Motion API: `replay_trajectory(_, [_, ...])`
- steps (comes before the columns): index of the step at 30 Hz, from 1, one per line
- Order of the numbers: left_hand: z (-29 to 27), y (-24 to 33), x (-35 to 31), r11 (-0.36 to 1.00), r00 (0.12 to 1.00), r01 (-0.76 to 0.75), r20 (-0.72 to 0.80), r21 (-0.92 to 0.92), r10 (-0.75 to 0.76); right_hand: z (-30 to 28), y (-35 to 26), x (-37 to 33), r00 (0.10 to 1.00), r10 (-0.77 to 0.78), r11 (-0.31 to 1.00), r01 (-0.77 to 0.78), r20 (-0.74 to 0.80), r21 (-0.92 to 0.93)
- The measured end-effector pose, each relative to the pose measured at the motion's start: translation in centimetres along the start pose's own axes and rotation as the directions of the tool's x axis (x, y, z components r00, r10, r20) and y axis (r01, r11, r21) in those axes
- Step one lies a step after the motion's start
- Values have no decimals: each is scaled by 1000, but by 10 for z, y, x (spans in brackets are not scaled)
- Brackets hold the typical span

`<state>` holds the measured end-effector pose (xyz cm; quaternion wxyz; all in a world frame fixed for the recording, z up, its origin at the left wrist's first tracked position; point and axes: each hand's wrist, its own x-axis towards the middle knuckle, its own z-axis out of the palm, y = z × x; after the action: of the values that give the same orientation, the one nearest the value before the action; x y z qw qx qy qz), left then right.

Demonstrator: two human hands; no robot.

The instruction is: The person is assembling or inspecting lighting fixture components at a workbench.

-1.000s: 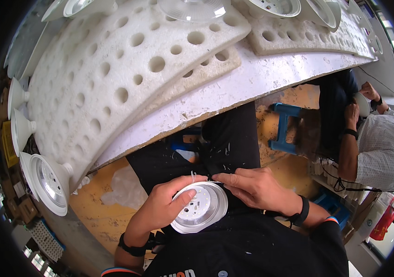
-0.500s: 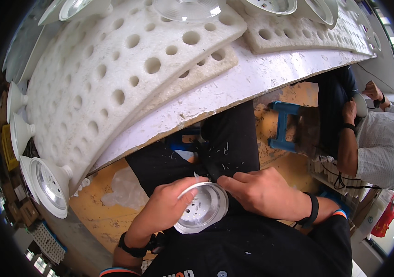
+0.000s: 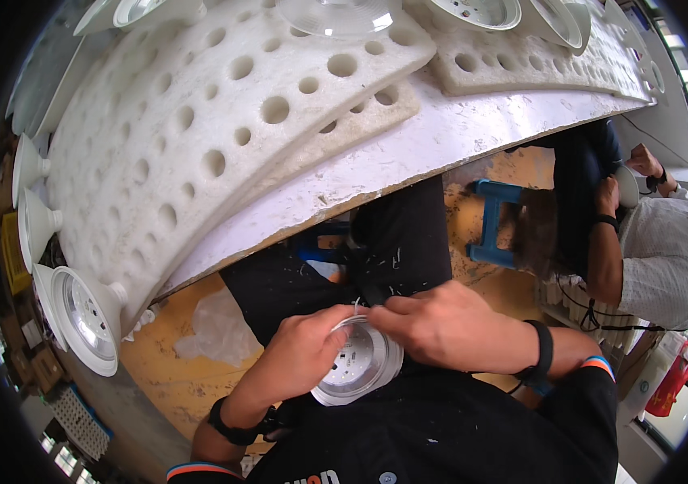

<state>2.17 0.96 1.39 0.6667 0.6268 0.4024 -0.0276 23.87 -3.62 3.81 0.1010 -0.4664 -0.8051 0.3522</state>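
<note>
A round white lamp housing [image 3: 357, 365] with a small board of pale dots inside rests in my lap, below the edge of the bench. My left hand [image 3: 302, 355] cups its left rim. My right hand [image 3: 449, 323] lies over its upper right rim, fingertips pinched at a thin wire end at the top of the housing. Both wrists wear dark bands.
White foam trays with round holes [image 3: 223, 137] cover the bench above my lap. White cone-shaped lamp housings [image 3: 77, 310] stand along the left edge and more sit at the top. A seated person in a pale shirt [image 3: 667, 258] works at right beside a blue stool [image 3: 493, 222].
The housing has tilted and shifted slightly in my lap. My right hand's fingertips have moved to the top rim and pinched there.
</note>
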Motion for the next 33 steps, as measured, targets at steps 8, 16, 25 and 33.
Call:
replay_trajectory(8, [3, -4, -2, 997, 997, -71, -12, -20, 71, 2, 7, -9, 995, 53, 999, -53, 80, 3])
replay_trajectory(16, [0, -6, 1, 998, 998, -59, 8, -9, 59, -1, 9, -3, 995, 33, 995, -24, 93, -99])
replay_trajectory(25, [0, 0, 3, 999, 1000, -21, 17, -30, 22, 2, 5, 9, 993, -117, 992, 118, 28, -35])
replay_trajectory(33, [-2, -13, 7, 998, 999, -45, 18, 41, 44, 14, 3, 23, 986, -168, 981, 167, -6, -103])
